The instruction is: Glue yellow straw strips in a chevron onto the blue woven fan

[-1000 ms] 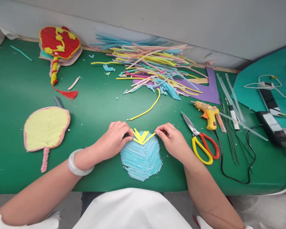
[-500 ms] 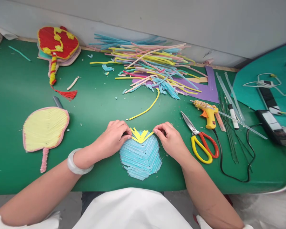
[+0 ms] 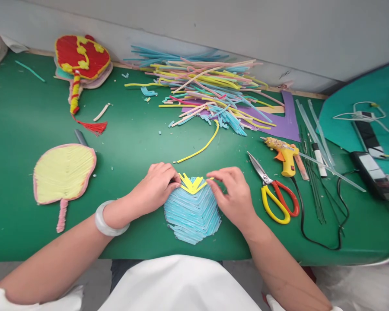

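A blue panel (image 3: 192, 216) of pipe cleaner strips, laid in a V pattern, lies flat near the front edge of the table. Short yellow pipe cleaner pieces (image 3: 193, 186) form a fan of V shapes at its top. My left hand (image 3: 158, 183) is closed, thumb and index finger pinching the left end of the lowest yellow piece. At the right end of the yellow V, my right hand (image 3: 230, 190) has its thumb and index finger parted around the tip, not pressed together. Scissors (image 3: 274, 190) with one yellow and one red handle lie to its right.
Behind sits a pile of coloured pipe cleaners (image 3: 207, 82), with one curved yellow pipe cleaner (image 3: 201, 147) nearer. A yellow glue gun (image 3: 283, 155) with its cord lies right. A yellow fan (image 3: 65, 175) and a red fan (image 3: 82, 56) with a tassel are left.
My right thumb and index finger have parted from their pinch on the right yellow end. My left hand keeps its pinch. The whole view has shifted slightly.
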Motion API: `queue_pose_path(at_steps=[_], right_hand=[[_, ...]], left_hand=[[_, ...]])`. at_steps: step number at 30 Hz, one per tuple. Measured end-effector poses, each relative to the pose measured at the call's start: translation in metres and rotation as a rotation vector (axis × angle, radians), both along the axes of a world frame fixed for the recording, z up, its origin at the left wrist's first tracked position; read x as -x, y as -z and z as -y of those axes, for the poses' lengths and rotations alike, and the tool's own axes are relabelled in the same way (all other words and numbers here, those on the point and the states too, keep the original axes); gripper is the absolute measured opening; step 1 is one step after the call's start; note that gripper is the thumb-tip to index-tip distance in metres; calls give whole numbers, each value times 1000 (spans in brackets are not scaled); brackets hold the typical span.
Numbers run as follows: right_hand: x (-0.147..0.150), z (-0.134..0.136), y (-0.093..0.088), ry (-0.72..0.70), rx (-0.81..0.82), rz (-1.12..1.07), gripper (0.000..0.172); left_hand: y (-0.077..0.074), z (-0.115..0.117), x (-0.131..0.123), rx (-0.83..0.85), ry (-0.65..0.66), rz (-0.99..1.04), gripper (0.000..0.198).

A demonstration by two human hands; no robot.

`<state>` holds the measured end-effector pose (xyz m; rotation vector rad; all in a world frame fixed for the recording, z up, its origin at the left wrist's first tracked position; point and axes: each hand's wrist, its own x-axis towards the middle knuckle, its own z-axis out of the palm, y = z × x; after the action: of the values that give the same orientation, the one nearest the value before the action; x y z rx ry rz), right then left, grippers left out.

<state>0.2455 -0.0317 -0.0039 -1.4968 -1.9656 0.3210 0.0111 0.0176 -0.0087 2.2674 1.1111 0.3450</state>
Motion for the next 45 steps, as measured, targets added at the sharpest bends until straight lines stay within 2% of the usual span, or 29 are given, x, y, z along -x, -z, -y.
queue_pose_path(at_steps=[2, 4, 9, 16, 21, 33, 45], right_hand=[[4, 4, -1, -143, -7, 46, 13], [7, 6, 0, -228, 18, 89, 13], [12, 8, 4, -284, 38, 144, 13], [11, 9, 5, -250, -9, 164, 10], [6, 6, 5, -169, 23, 162, 18], [5, 5, 9, -165, 56, 43, 29], [5, 4, 9, -144, 52, 36, 35]], left_hand=[[0, 0, 0, -6, -2, 2, 12], [0, 0, 0, -8, -5, 6, 10], [2, 1, 1, -14, -3, 12, 11], [1, 1, 1, -11, 5, 14, 10], [-1, 0, 0, 19, -7, 8, 11], [1, 0, 0, 1, 7, 7, 9], [-1, 0, 0, 12, 6, 3, 9]])
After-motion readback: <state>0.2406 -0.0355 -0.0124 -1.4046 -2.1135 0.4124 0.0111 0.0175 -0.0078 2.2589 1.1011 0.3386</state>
